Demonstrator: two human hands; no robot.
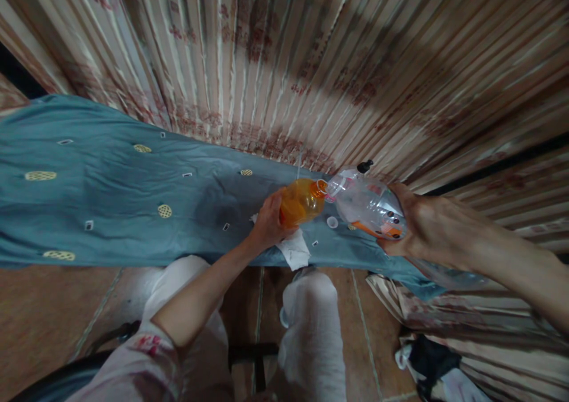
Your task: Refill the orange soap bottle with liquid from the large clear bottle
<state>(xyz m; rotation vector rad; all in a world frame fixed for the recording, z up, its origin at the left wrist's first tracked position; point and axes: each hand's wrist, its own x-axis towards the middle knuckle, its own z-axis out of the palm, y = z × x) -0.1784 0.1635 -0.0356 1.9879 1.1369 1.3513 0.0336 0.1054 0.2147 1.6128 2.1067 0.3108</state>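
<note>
My left hand (269,219) is closed around a see-through orange bottle (300,203), its neck pointing right. My right hand (413,221) grips a large clear plastic bottle (368,200) by its base end, and that bottle lies tilted with its neck to the left. The two mouths meet or nearly meet; whether liquid passes between them I cannot tell. Below the necks a small white cap (332,222) rests on the blue-green cloth (200,188). A crumpled white tissue (295,250) lies under my left hand.
A black nozzle top (365,166) shows behind the clear bottle. Pleated patterned curtains (267,64) hang along the far side. Another clear container (453,276) is partly hidden under my right forearm. Dark and white fabric (433,357) lies at lower right on the tiled floor (373,337).
</note>
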